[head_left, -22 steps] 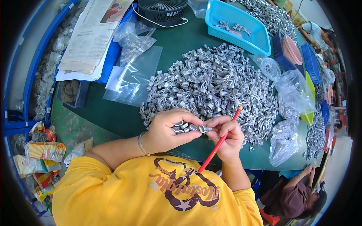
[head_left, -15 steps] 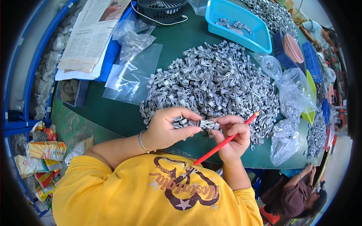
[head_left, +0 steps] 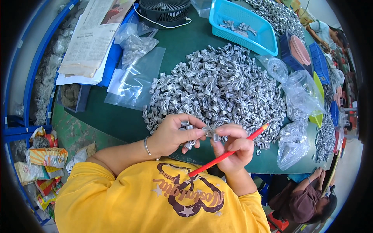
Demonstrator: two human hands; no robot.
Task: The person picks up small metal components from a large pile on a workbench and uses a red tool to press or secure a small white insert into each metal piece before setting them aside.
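Observation:
My left hand (head_left: 173,136) is closed around several small grey metal loop pieces (head_left: 189,144), with thumb and forefinger pinching the near end of one more. My right hand (head_left: 237,151) grips a red pencil (head_left: 217,159), slanting from the shirt up to the right. Its thumb and fingertips meet at the other end of the pinched metal piece (head_left: 216,137), a ribbed collar with a loop. Fingers partly hide this piece. Just beyond both hands spreads a large pile of like metal loop pieces (head_left: 221,87) on the green tabletop (head_left: 116,124).
Behind the pile stands a light-blue plastic basket (head_left: 244,39) with some pieces in it. Clear plastic bags (head_left: 293,143) lie to the right. A black fan (head_left: 165,11), newspapers (head_left: 91,37) and a flat clear bag (head_left: 136,83) are at the left. Other people (head_left: 303,200) sit at the right.
The fingertips have shifted slightly, and the metal piece between my hands is turned so its collar end shows. The pencil has swung a little, its lower end moving left.

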